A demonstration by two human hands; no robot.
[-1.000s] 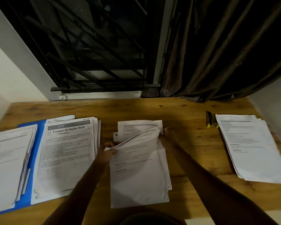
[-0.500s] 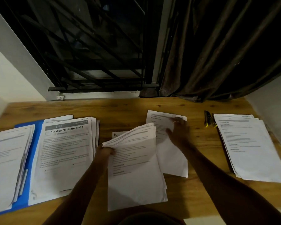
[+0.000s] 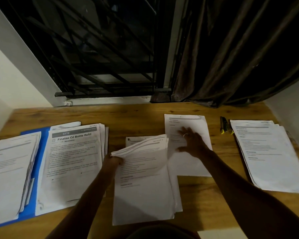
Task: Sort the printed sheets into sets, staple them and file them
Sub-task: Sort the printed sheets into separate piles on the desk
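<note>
Table: a wooden table (image 3: 128, 118) with brown grain and a flat top; all the papers lie on it.
Middle pile: the middle pile (image 3: 145, 187) of white printed paper sheets lies in front of the person, its edges a little fanned out. Its upper sheets bend upward at the far left corner.
Left hand: the left hand (image 3: 113, 161) grasps that lifted corner, with fingers curled around the thin bundle.
Single sheet: a single sheet (image 3: 185, 120) of white printed paper lies flat just to the right of the middle pile, with its left edge tucked under it.
Right hand: the right hand (image 3: 192, 142) is released, its fingers spread and lying flat on the single sheet. A ring shows on one finger.
Right pile: the right pile (image 3: 269, 156) of white printed sheets lies near the right edge, slightly fanned.
Narrow objects: two dark narrow objects (image 3: 223, 126) with yellow ends lie side by side between the single sheet and the right pile; I cannot tell what they are.
Folder: an open blue folder (image 3: 42, 152), smooth and flat, lies at the left. On it rest a thick pile headed "Finalize Oil Bottle Refill" (image 3: 71, 169) and a far-left pile (image 3: 7, 169).
Behind: a black metal window grille (image 3: 102, 57) and a brown curtain (image 3: 231, 57) in heavy folds.
</note>
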